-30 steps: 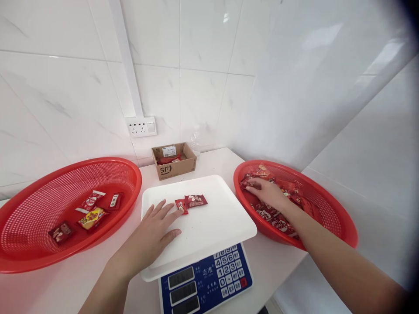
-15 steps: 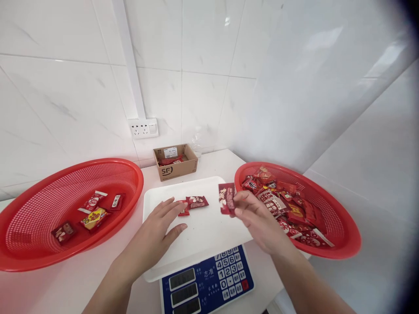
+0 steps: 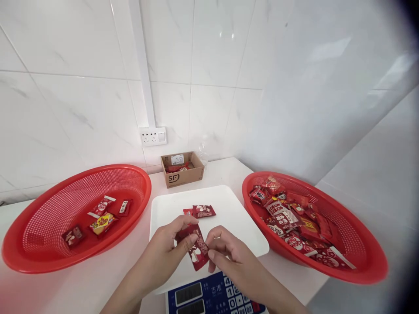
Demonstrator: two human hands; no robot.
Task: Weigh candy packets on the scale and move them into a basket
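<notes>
My left hand [image 3: 163,253] and my right hand [image 3: 232,257] meet over the near part of the white scale tray [image 3: 235,218]. Both pinch one red snack packet [image 3: 196,250] between thumb and fingers, the left at its top end, the right at its side. Two more red packets [image 3: 201,212] lie on the tray just beyond the hands. The red basket on the right [image 3: 353,270] holds several red packets. The red basket on the left [image 3: 49,253] holds a few packets [image 3: 101,218].
The scale's blue keypad and displays [image 3: 209,296] show below the tray at the near edge. A small open cardboard box [image 3: 183,174] with red packets stands by the wall, under a wall socket [image 3: 153,136]. White counter [image 3: 98,283] runs between the baskets.
My right hand left the right basket with a red packet and brought it over the tray. My left hand lifted off the tray and took hold of the same packet.
</notes>
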